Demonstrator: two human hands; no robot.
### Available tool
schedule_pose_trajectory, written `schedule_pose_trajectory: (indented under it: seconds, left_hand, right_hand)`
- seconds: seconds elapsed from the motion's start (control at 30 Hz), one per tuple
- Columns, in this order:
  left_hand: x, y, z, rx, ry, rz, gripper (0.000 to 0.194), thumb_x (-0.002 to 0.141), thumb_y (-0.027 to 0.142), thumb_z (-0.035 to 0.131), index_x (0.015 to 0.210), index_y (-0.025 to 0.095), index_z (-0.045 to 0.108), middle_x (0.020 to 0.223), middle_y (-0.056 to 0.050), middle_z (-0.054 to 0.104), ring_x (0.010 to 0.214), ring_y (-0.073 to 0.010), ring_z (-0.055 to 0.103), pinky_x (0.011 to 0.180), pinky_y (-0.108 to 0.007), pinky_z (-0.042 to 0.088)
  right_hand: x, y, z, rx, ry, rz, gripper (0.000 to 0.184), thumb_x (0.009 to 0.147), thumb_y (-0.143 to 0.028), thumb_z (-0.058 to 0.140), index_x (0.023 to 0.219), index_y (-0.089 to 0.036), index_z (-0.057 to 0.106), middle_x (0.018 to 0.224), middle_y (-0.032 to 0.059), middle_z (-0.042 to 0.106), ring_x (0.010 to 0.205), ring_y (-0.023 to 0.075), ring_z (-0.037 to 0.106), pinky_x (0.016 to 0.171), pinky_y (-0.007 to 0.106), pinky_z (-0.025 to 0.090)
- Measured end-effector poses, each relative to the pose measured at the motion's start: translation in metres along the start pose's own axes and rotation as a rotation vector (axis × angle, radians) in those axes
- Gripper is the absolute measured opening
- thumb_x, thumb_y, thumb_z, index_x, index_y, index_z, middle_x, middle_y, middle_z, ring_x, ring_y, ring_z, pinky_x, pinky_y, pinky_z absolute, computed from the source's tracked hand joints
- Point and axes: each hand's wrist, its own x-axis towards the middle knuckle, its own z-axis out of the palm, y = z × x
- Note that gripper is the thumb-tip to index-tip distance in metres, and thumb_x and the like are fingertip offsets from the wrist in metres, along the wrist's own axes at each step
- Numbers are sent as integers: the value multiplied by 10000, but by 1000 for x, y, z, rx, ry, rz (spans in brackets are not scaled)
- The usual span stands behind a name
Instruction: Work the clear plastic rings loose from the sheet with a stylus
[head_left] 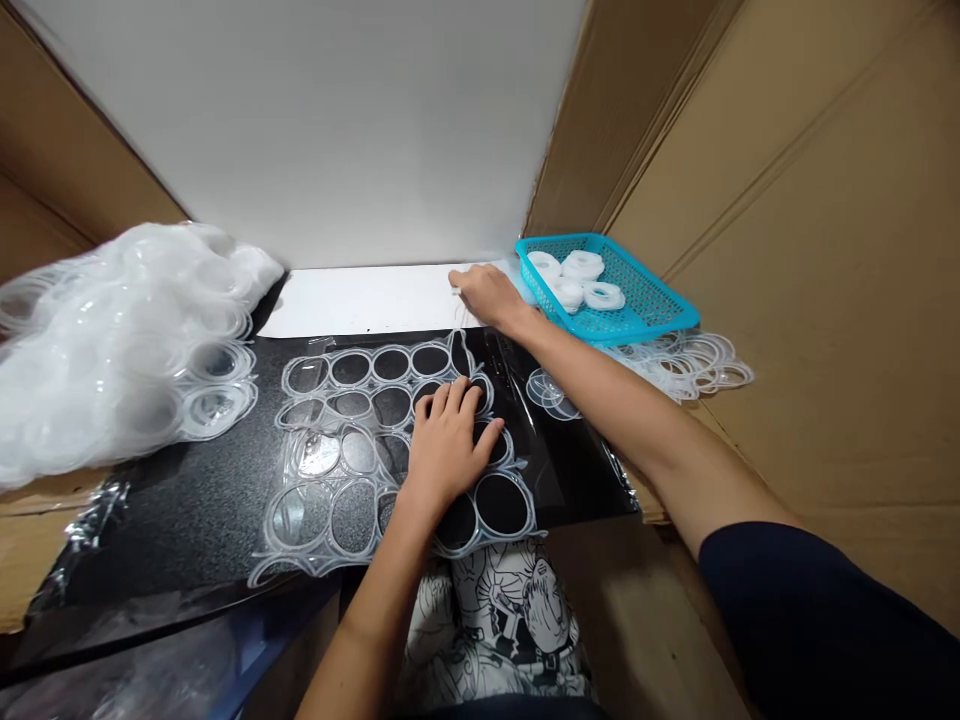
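My left hand [448, 440] lies flat with fingers stretched out on a clear plastic sheet of moulded rings [337, 455], which rests on a black board [187, 500]. Some ring centres are punched out, others still hold thin film. My right hand [489, 293] reaches far forward beside a blue mesh basket [645, 305]. Its fingers curl round something small and white near the edge of a white sheet [360, 298]; I cannot make out what it is. White rings [577, 278] lie stacked in the basket.
A big heap of clear ring sheets [112, 340] fills the left side. Loose ring scraps [690, 362] lie under and right of the basket. Cardboard walls [810, 250] stand on the right and left, a white wall [315, 120] behind. Patterned fabric [495, 610] covers my lap.
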Motion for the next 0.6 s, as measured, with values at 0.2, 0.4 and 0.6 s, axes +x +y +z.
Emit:
schedule_pose_trajectory:
  seconds: [0.2, 0.4, 0.6]
  left_hand:
    - [1, -4, -7, -120, 14, 2, 402, 1057, 465, 490, 1366, 218, 564, 1516, -101, 567, 1402, -289, 487, 1179, -516, 379]
    - [-7, -12, -23, -102, 52, -17, 460, 1056, 462, 480, 1386, 150, 555, 1552, -181, 507, 1478, -321, 430, 1239, -510, 347]
    - [-20, -21, -14, 45, 32, -80, 497, 1056, 443, 465, 1437, 129, 523, 1568, -200, 492, 1486, -361, 421, 1237, -558, 349]
  right_hand:
    - [20, 7, -4, 270, 138, 132, 194, 1033, -259, 506, 1084, -174, 672, 1036, 122, 738, 979, 274, 651, 902, 408, 458]
    - [-58, -34, 3, 800, -96, -113, 140, 953, -333, 661, 923, -204, 706, 942, 36, 757, 850, 178, 668, 810, 326, 496]
    - [-81, -44, 16, 942, -185, -95, 141, 927, -338, 695, 936, -202, 731, 945, 28, 761, 870, 171, 679, 811, 323, 500]
